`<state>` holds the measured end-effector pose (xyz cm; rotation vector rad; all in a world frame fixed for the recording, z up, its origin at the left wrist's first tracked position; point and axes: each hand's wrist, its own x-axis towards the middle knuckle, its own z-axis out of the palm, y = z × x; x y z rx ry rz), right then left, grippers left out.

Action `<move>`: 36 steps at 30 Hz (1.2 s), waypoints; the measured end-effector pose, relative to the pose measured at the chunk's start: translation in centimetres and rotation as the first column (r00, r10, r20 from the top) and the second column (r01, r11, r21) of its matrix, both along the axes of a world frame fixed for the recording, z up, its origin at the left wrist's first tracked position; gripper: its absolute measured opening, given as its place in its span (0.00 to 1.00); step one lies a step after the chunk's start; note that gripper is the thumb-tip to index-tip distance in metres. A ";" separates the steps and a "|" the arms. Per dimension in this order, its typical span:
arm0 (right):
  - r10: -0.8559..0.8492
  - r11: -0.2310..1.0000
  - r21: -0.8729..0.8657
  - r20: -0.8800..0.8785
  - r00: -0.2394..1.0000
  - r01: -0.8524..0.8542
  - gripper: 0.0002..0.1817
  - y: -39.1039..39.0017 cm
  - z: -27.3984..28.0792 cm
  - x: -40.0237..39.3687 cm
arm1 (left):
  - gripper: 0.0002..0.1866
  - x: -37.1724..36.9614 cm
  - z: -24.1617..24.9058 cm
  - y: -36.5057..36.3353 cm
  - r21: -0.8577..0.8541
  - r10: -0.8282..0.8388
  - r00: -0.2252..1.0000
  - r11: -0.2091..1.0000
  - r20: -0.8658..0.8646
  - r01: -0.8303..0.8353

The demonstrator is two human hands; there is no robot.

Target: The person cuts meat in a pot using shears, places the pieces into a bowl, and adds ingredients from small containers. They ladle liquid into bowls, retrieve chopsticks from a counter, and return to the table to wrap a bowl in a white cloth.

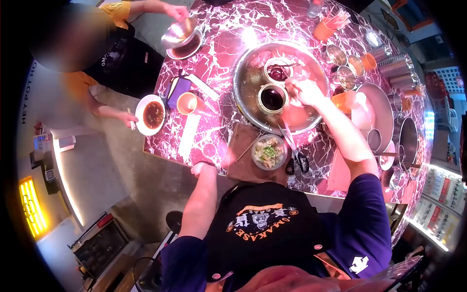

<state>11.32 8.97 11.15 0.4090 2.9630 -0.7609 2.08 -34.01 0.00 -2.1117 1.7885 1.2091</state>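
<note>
My right hand (304, 91) reaches over a large round metal pan (237, 87), its fingers closed; what they hold, if anything, is hidden. Just left of it, two cups stand in the pan: one with dark liquid (272, 99), one with dark red contents (277, 73) and a spoon (288, 65) in it. My left hand (203, 168) rests at the table's near edge, fingers curled, nothing visible in it. Between my arms sit a bowl of pale food topped with chopped greens (269, 152) and scissors with black handles (297, 163), their blades pointing toward the pan.
At the left, one person's hand (127, 118) is at a white bowl of brown soup (153, 115); another hand (177, 12) holds a metal bowl (179, 33) over a dark-filled bowl. An orange cup (187, 103) stands nearby. Metal cups (346, 77) and large pans (382, 104) crowd the right.
</note>
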 end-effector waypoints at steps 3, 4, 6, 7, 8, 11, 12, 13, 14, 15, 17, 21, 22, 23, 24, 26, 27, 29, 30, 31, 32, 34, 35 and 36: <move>-0.169 0.932 -0.330 -0.025 0.985 0.152 0.15 3.4 -4.1 -1.2 | 0.28 -0.3 -0.3 0.3 -0.027 -0.015 0.999 1.000 0.036 0.016; -0.173 0.931 -0.331 -0.024 0.985 0.156 0.15 3.8 -3.5 -1.8 | 0.28 -0.3 -0.4 0.1 -0.031 -0.020 0.999 0.999 0.044 0.022; -0.281 0.871 -0.420 -0.001 0.960 0.255 0.14 4.7 -1.9 -2.7 | 0.28 -0.2 -0.5 -0.1 -0.043 -0.034 0.998 0.998 0.059 0.037; -0.322 0.860 -0.399 0.058 0.945 0.317 0.14 5.3 -1.3 -2.9 | 0.27 -0.3 -0.6 -0.1 -0.050 -0.040 0.997 0.998 0.069 0.044; -0.346 0.864 -0.393 -0.010 0.938 0.314 0.13 6.7 -3.0 -3.3 | 0.27 -0.3 -0.7 -0.2 -0.054 -0.044 0.996 0.997 0.076 0.048; -0.419 0.584 -0.703 0.167 0.893 0.405 0.12 8.6 -3.7 -2.7 | 0.27 -0.3 -0.6 -0.4 -0.073 -0.053 0.995 0.996 0.081 0.059; -0.427 0.574 -0.710 0.165 0.889 0.407 0.12 8.1 -4.3 -2.5 | 0.27 -0.5 -0.4 -0.6 -0.081 -0.063 0.995 0.994 0.076 0.069; -0.509 0.419 -0.791 0.203 0.837 0.446 0.13 7.9 -4.8 -2.3 | 0.27 -0.6 -0.4 -0.3 -0.065 -0.073 0.996 0.995 0.050 0.076; -0.576 0.252 -0.850 0.252 0.777 0.462 0.13 7.7 -5.3 -2.0 | 0.26 -0.5 -0.2 0.0 -0.048 -0.082 0.996 0.995 0.024 0.083; -0.588 0.235 -0.873 0.223 0.777 0.428 0.14 7.3 -5.7 -1.7 | 0.26 -0.2 -0.1 0.2 -0.033 -0.090 0.996 0.995 0.000 0.090; -0.621 0.178 -0.890 0.229 0.749 0.420 0.14 6.7 -6.4 -0.8 | 0.25 0.4 0.3 0.3 -0.010 -0.104 0.993 0.995 -0.050 0.104; -0.687 0.020 -0.951 0.212 0.696 0.309 0.13 5.1 -6.0 0.3 | 0.23 0.4 -0.9 -0.7 -0.001 -0.102 0.990 0.995 -0.096 0.103; -0.728 0.004 -0.945 0.222 0.649 0.327 0.13 4.8 -5.7 0.5 | 0.23 0.4 -0.7 -0.6 0.028 -0.081 0.992 0.996 -0.097 0.084; -0.748 0.035 -0.932 0.215 0.628 0.360 0.15 4.7 -5.8 0.7 | 0.22 0.8 -0.5 -0.4 0.054 -0.038 0.989 0.997 -0.144 0.046; -0.753 0.028 -0.933 0.216 0.621 0.359 0.15 4.6 -6.0 0.9 | 0.22 0.7 -1.2 -0.8 0.051 -0.047 0.988 0.997 -0.146 0.055; -0.773 0.033 -0.942 0.188 0.606 0.335 0.16 4.5 -6.1 1.2 | 0.25 0.3 -3.2 -1.9 0.033 -0.133 0.991 0.990 -0.020 0.134; -0.775 0.032 -0.943 0.187 0.604 0.332 0.16 4.5 -5.9 1.3 | 0.25 0.3 -3.1 -1.8 0.028 -0.146 0.989 0.989 0.006 0.146; -0.787 0.053 -0.940 0.168 0.594 0.336 0.16 4.0 -5.3 1.7 | 0.25 0.1 -2.9 -1.4 0.026 -0.149 0.989 0.989 -0.005 0.149; -0.786 0.057 -0.942 0.162 0.597 0.330 0.16 3.9 -5.2 1.8 | 0.25 0.1 -2.5 -1.1 0.025 -0.148 0.989 0.989 -0.013 0.148; -0.789 0.042 -0.951 0.157 0.594 0.306 0.16 3.6 -5.0 2.0 | 0.25 0.0 -2.2 -0.9 0.029 -0.149 0.989 0.988 -0.022 0.149; -0.792 0.027 -0.958 0.153 0.591 0.284 0.15 3.5 -4.7 2.3 | 0.25 0.0 -1.8 -0.6 0.026 -0.151 0.988 0.988 -0.027 0.152; -0.772 0.008 -0.971 0.146 0.619 0.238 0.14 3.3 -4.4 2.6 | 0.25 0.0 -1.6 -0.3 0.032 -0.160 0.987 0.986 -0.032 0.161; -0.781 0.042 -0.963 0.134 0.610 0.266 0.14 2.9 -4.2 2.8 | 0.25 0.1 -1.5 -0.2 0.033 -0.164 0.986 0.986 -0.032 0.165; -0.790 0.076 -0.953 0.122 0.601 0.294 0.13 2.7 -4.1 2.9 | 0.25 0.0 -1.5 -0.2 0.040 -0.166 0.986 0.985 -0.031 0.167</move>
